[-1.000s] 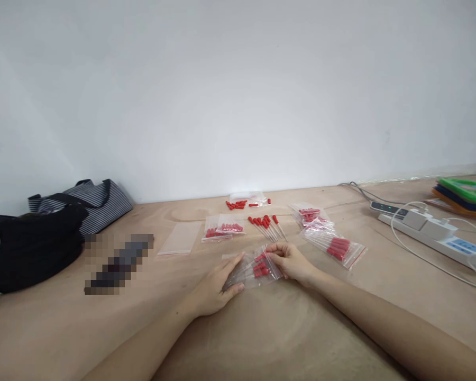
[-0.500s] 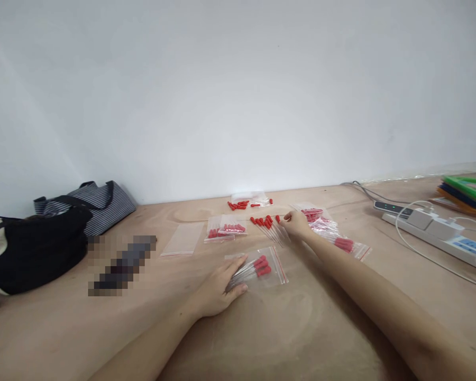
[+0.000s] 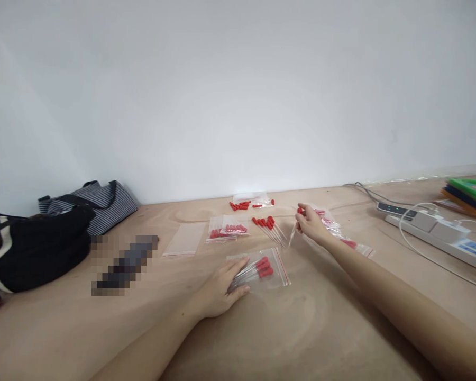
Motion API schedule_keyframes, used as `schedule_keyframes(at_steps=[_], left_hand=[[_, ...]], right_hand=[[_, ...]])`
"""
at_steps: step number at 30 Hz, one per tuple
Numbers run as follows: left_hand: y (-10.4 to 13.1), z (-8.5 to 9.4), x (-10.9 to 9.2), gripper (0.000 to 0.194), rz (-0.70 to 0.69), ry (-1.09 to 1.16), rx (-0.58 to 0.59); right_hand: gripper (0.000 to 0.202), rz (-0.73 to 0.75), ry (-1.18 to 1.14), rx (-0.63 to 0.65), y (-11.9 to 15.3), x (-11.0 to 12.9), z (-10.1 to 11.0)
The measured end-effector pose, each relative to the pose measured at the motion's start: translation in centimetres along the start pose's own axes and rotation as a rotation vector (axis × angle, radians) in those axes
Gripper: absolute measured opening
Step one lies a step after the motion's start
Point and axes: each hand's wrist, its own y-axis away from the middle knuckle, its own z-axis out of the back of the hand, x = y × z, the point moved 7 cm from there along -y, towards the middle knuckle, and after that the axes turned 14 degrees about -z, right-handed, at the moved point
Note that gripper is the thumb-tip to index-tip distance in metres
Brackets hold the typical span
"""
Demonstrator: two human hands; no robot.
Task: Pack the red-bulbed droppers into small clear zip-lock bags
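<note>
My left hand (image 3: 224,286) lies with its fingers apart on the left end of a clear zip bag (image 3: 280,270), which contains several red-bulbed glass droppers (image 3: 265,266). Farther right, my right hand (image 3: 311,222) is closed on one dropper (image 3: 293,232), its red bulb between the fingers and its thin glass tip pointing down. Beside it on the table is a fanned group of loose droppers (image 3: 267,224). Filled bags (image 3: 228,228) lie behind my left hand, and more bags (image 3: 333,227) are partly hidden behind my right hand.
An empty clear bag (image 3: 185,239) lies left of the filled ones. Loose red bulbs (image 3: 240,205) are near the wall. A black bag (image 3: 43,254), striped bag (image 3: 113,206) and blurred dark object (image 3: 130,259) stand left; a power strip (image 3: 440,233) with cables and colored trays (image 3: 470,190) right.
My right hand has lifted one dropper away from the loose group and moved slightly right. My left hand stays on the bag.
</note>
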Motion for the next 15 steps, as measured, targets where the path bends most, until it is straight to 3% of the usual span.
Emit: schedule_keyframes(at_steps=[7, 15], left_hand=[[0.0, -0.1, 0.1, 0.052, 0.021, 0.004, 0.011], [0.0, -0.1, 0.2, 0.052, 0.026, -0.022, 0.013]], right_hand=[[0.035, -0.089, -0.358, 0.062, 5.5, -3.8, -0.1], [0.027, -0.191, -0.484, 0.189, 8.8, -2.6, -2.1]])
